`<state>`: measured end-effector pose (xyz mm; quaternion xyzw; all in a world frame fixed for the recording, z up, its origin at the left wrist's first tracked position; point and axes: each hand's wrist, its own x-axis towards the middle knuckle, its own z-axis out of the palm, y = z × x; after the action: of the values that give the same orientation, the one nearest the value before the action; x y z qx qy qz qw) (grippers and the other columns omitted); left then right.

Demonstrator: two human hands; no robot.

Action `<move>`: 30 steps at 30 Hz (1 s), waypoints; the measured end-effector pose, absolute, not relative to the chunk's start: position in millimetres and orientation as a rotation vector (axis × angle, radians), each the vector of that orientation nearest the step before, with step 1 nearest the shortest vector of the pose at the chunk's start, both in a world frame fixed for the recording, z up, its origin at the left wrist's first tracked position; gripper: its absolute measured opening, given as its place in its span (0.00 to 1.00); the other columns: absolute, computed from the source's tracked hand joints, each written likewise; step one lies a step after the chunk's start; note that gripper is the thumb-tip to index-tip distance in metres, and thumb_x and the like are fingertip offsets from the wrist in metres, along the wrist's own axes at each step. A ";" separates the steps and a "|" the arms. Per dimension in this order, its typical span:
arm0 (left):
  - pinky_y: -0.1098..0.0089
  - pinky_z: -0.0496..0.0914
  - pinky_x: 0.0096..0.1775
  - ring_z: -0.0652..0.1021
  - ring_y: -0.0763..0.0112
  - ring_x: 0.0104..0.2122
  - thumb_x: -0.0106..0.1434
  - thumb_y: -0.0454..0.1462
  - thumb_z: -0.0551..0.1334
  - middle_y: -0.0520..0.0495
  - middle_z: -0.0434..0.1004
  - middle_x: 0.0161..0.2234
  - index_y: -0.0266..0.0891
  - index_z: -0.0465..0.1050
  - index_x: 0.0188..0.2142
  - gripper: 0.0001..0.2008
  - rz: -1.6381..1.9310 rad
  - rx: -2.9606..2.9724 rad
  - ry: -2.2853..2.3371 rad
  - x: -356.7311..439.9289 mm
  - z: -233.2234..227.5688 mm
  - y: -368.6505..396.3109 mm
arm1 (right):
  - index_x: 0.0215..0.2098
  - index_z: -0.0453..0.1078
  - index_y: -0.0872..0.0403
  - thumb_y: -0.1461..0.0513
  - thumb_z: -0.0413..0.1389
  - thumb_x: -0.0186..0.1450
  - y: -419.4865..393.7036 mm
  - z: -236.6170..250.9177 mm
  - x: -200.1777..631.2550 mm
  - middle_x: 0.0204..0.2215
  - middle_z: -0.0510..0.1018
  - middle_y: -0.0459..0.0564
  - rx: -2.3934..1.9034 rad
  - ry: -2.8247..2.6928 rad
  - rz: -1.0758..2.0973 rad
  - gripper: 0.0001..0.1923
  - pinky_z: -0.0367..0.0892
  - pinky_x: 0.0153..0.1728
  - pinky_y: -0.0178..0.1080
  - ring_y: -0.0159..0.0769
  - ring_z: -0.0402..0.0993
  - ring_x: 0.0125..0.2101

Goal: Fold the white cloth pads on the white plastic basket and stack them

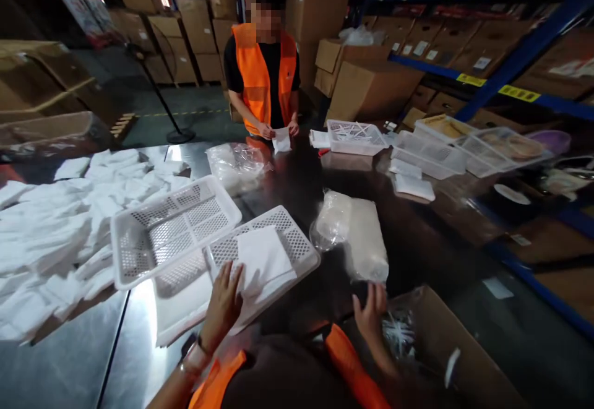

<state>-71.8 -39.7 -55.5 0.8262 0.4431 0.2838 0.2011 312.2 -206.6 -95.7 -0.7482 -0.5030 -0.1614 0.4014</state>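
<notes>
My left hand (226,301), fingers stretched out, is at the near left edge of a stack of flat white pouches (264,259); I cannot tell whether it presses on them. The stack lies in a white plastic basket (301,245) with a mesh bottom. My right hand (370,315) hangs at the table's near edge with thumb and fingers apart and nothing visible in it. Just beyond its fingertips lies a clear plastic bag of white material (366,239). An empty mesh basket (179,229) rests partly over flat white sheets (180,301) to the left.
White folded pouches (83,211) are heaped on the left. Across the metal table (297,180), a person in an orange vest (253,75) holds a white pouch (281,140). Baskets (355,140) stand at the far right. An open carton (445,335) is beside my right hand.
</notes>
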 end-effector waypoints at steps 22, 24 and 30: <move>0.46 0.58 0.65 0.64 0.57 0.66 0.63 0.27 0.56 0.44 0.65 0.65 0.50 0.75 0.55 0.25 0.319 2.490 0.747 -53.3 -47.9 13.2 | 0.50 0.76 0.49 0.66 0.52 0.59 -10.5 -60.6 255.0 0.50 0.81 0.55 -0.908 -2.477 0.694 0.22 0.63 0.60 0.58 0.42 0.75 0.54; 0.46 0.56 0.66 0.65 0.56 0.65 0.61 0.29 0.57 0.43 0.68 0.64 0.47 0.77 0.53 0.23 0.394 2.287 0.792 -53.4 -49.0 5.7 | 0.45 0.79 0.49 0.62 0.54 0.61 -16.9 -62.6 249.5 0.44 0.83 0.54 -0.999 -2.251 0.776 0.17 0.65 0.57 0.59 0.44 0.78 0.49; 0.57 0.71 0.51 0.79 0.56 0.40 0.62 0.53 0.59 0.43 0.83 0.34 0.43 0.80 0.30 0.20 0.940 1.410 1.285 -34.9 -40.2 -21.1 | 0.25 0.76 0.51 0.44 0.52 0.64 -32.2 -64.7 221.3 0.22 0.80 0.52 -1.442 -1.448 0.779 0.24 0.73 0.29 0.43 0.42 0.77 0.26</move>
<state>-34.9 -21.1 -40.2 0.5794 0.5280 0.3864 0.4861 221.3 -32.2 -64.7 -0.5856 -0.5881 0.3164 0.4594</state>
